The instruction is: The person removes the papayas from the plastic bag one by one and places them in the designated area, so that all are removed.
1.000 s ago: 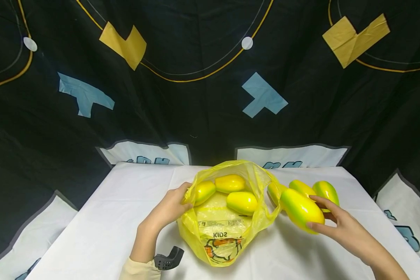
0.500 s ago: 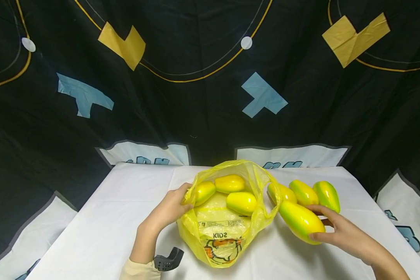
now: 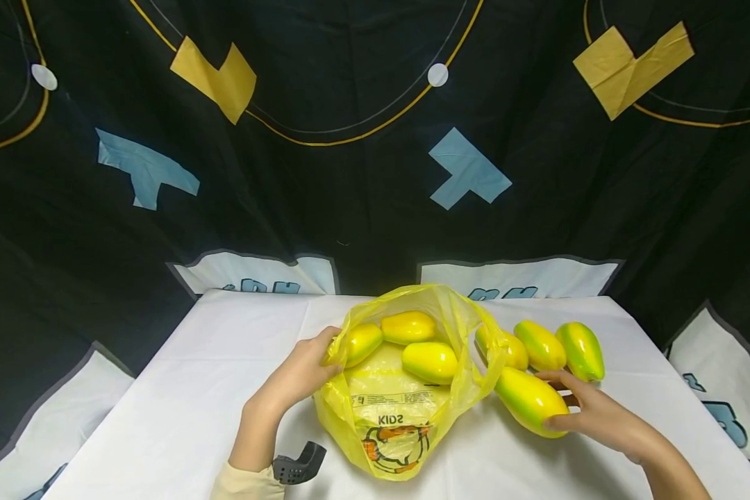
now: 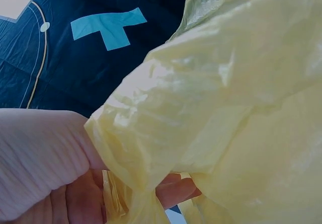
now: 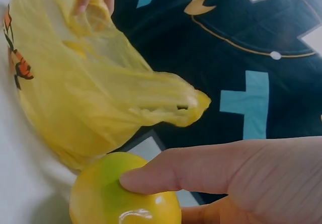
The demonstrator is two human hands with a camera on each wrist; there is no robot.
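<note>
A yellow plastic bag (image 3: 406, 410) stands with its mouth wide, holding several yellow-green fruits that look like mangoes (image 3: 430, 362). My left hand (image 3: 309, 364) grips the bag's left rim; the left wrist view shows crumpled plastic (image 4: 146, 148) bunched at the fingers. To the right of the bag, my right hand (image 3: 590, 413) holds another mango (image 3: 530, 401), thumb on the near side and fingers beyond it. Up close, the right wrist view shows the thumb (image 5: 151, 178) pressed on the mango's green part (image 5: 121, 189). Whether this fruit touches the table is unclear.
A row of 3 more mangoes (image 3: 539, 345) lies on the white tablecloth (image 3: 181, 389) right of the bag, the leftmost partly behind its handle. Behind the table hangs a black cloth (image 3: 344, 201) with taped shapes. A black wrist device (image 3: 300, 464) sits near my left forearm.
My right hand has brought its mango down and nearer, then slightly left toward the bag, uncovering the row behind. My left hand and the bag have barely moved.
</note>
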